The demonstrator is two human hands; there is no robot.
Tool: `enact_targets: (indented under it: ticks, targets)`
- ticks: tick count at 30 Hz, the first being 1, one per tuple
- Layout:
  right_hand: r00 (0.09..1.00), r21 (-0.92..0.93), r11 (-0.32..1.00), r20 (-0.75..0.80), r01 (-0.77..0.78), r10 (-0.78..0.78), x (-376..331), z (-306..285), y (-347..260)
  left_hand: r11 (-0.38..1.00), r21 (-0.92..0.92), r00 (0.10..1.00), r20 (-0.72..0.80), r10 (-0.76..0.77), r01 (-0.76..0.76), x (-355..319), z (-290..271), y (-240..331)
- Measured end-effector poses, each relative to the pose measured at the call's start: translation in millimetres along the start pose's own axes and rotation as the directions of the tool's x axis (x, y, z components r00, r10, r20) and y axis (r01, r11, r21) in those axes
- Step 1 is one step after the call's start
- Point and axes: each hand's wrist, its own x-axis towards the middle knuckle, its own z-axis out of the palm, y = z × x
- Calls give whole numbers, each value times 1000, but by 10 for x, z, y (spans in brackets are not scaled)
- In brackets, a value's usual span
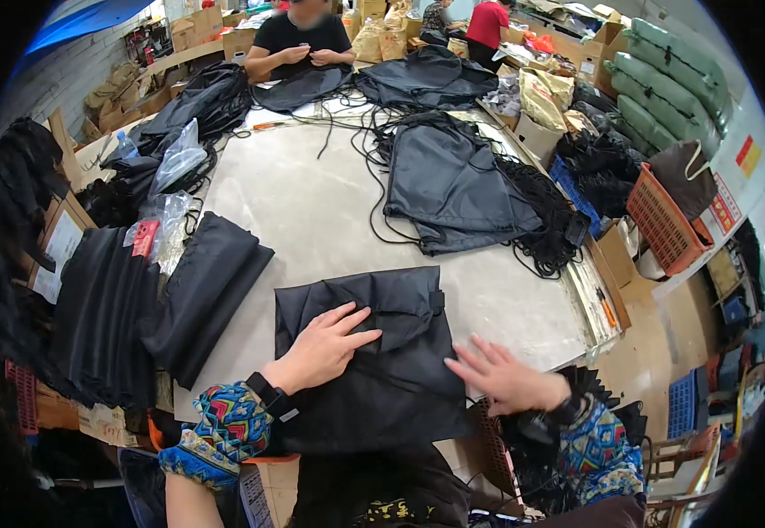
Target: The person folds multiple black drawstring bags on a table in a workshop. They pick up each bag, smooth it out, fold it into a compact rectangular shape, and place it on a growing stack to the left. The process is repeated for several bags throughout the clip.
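A flat black fabric bag [382, 378] lies on the near part of the pale table, its lower edge reaching toward my lap. My left hand [325, 350] rests on its upper middle, fingers spread over the cloth. By the bag's right edge is my right hand [501, 374], fingers stretched out and slightly blurred, holding nothing. Whether its fingertips touch the cloth I cannot tell. A small black tab [437, 304] shows on the bag's right side near the top. Left of the bag lies a folded stack of black fabric [211, 299].
Black drawstring bags [453, 185] with loose cords pile at the table's far right. More folded black cloth [105, 317] stands at left. Across the table [286, 194] a person [303, 44] handles something small. An orange basket [664, 220] and green bundles [673, 79] are at right.
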Motion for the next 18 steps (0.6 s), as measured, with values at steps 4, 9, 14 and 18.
enact_targets:
  ticks: [4, 9, 14, 18]
  targets:
    - [910, -213, 960, -333, 184, -249, 77, 431, -244, 992, 110, 998, 13, 54, -55, -95, -57, 139]
    - [742, -27, 894, -547, 447, -388, 324, 178, -349, 986, 90, 990, 32, 138, -140, -198, -71, 172]
    - [835, 965, 250, -201, 80, 511, 652, 359, -310, 966, -234, 989, 71, 131, -111, -325, -139, 114]
    - [754, 989, -1, -113, 149, 647, 751, 480, -188, 391, -882, 955, 181, -235, 263, -634, -396, -82]
